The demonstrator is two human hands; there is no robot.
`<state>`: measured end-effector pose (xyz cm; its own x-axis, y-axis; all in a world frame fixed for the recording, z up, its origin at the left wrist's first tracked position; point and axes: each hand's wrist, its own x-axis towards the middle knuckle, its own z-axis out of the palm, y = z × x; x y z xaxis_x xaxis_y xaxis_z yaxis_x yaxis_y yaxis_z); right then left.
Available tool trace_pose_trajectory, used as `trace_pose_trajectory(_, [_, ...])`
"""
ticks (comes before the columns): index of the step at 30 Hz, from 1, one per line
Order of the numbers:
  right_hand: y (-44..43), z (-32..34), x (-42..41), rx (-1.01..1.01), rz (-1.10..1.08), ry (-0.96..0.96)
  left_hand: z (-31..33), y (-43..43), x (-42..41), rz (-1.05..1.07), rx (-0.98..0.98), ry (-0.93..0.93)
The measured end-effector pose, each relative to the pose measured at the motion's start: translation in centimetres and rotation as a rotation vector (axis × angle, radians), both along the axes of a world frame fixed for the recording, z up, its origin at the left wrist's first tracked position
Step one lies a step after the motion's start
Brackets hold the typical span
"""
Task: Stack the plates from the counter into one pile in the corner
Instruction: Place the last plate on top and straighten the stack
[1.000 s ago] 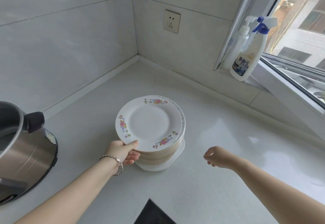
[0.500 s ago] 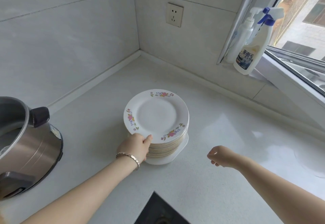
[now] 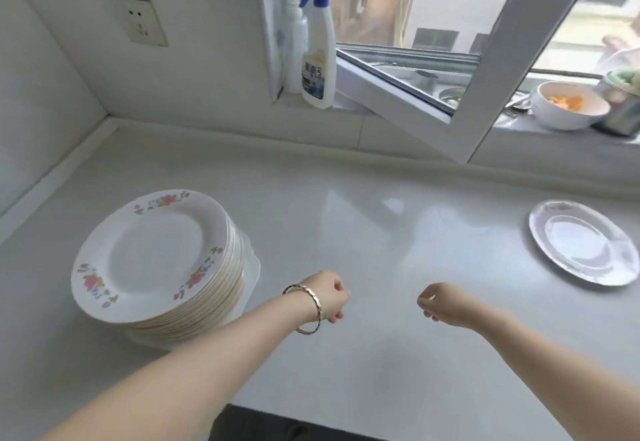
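Observation:
A tall pile of white plates with flower borders [image 3: 156, 257] stands on the white counter [image 3: 363, 233] at the left, near the wall corner. One single white plate [image 3: 581, 241] lies flat on the counter at the far right. My left hand [image 3: 327, 295], with a bracelet on the wrist, hovers over the counter just right of the pile, fingers curled, holding nothing. My right hand [image 3: 441, 304] hovers a little further right, also curled and empty. Neither hand touches a plate.
Two spray bottles [image 3: 317, 46] stand on the window ledge. An open window frame [image 3: 450, 108] juts over the back of the counter. A bowl with orange pieces [image 3: 568, 105] sits on the sill at right. A wall socket [image 3: 140, 20] is at upper left.
My left hand has let go of the pile's edge and moved right. The view has swung right; the cooker has left view and the single plate has appeared.

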<state>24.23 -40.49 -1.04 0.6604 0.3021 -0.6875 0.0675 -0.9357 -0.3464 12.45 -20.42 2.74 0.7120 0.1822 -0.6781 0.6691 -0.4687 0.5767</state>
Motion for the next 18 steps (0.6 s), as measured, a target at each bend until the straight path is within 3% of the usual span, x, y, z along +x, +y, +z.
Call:
trace_pose_trajectory(5, [-11.7, -0.2, 3.0, -0.039, -0.176, -0.012, -1.1, -9.0, 7.5, -0.131, -0.042, 0.037])
trace_pose_trajectory(10, [-23.8, -1.2, 7.1, -0.033, -0.404, -0.027, -3.2, -20.3, 15.4, -0.084, -0.099, 0.085])
trace_pose_trajectory(13, [-30.7, -2.2, 9.6, -0.041, -0.486, -0.001, -4.3, -28.2, 20.0, 0.069, -0.214, 0.161])
trace_pose_trajectory(18, [-39.5, -2.7, 15.3, -0.096, -0.467, 0.015, -6.5, -38.7, 28.3, 0.500, -0.507, 0.242])
